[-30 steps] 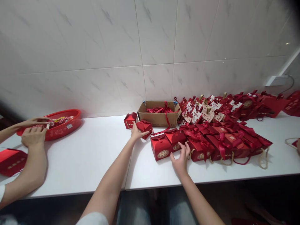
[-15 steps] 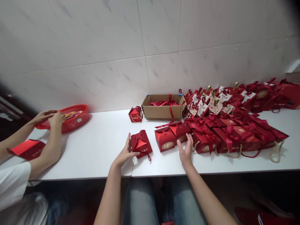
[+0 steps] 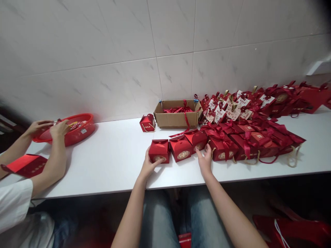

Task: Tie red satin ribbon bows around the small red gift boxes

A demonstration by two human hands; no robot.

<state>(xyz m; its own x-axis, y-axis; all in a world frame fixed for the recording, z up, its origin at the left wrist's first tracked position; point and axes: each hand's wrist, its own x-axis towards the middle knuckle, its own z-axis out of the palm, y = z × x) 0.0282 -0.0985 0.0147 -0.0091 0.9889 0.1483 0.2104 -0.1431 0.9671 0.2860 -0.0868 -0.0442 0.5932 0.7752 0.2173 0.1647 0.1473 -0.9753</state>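
My left hand (image 3: 149, 166) is closed round the left side of a red gift box (image 3: 159, 150), its thumb across the gold emblem on the front. That box stands on the table beside a second red gift box (image 3: 180, 148), almost touching it. A third box (image 3: 198, 139) follows to the right, set slightly farther back. My right hand (image 3: 205, 159) rests at this third box's front with thumb and fingers apart, the fingertips near its right end. Right of my hand stands a ribbon-tied red box (image 3: 222, 148) with a rope handle.
Behind the boxes stands a cardboard box (image 3: 177, 119) of red ribbons, with a small red box (image 3: 147, 123) beside it. Tagged red bags (image 3: 232, 106) crowd the right. At left, another person's hands (image 3: 59, 129) work over a red plastic basket (image 3: 82, 132), near an open red box (image 3: 26, 165).
My left hand has moved right with its gift box, turning it so the emblem faces me and bringing it beside the other boxes. My right hand stays at the third box.
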